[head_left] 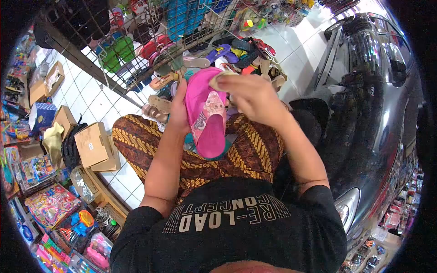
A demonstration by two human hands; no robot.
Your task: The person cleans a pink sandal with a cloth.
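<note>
So from my end of the head cam, the left hand has hold of a pink sandal by its side edge, thumb up along the rim; the other fingers are tucked behind, so I can't tell how they're set. The right hand is pinching what looks like a pale rag against the toe end on its own side. The sandal sits right between the two hands, tilted with its top and printed strap facing me, heel end hanging lower than either hand. Just under them I've got the patterned trousers, then the black shirt. Beyond the hands there's a messy heap of shoes, and past the left one a wire rack. Out left of the left hand sits a cardboard box, and right of the right hand, a black car.
</note>
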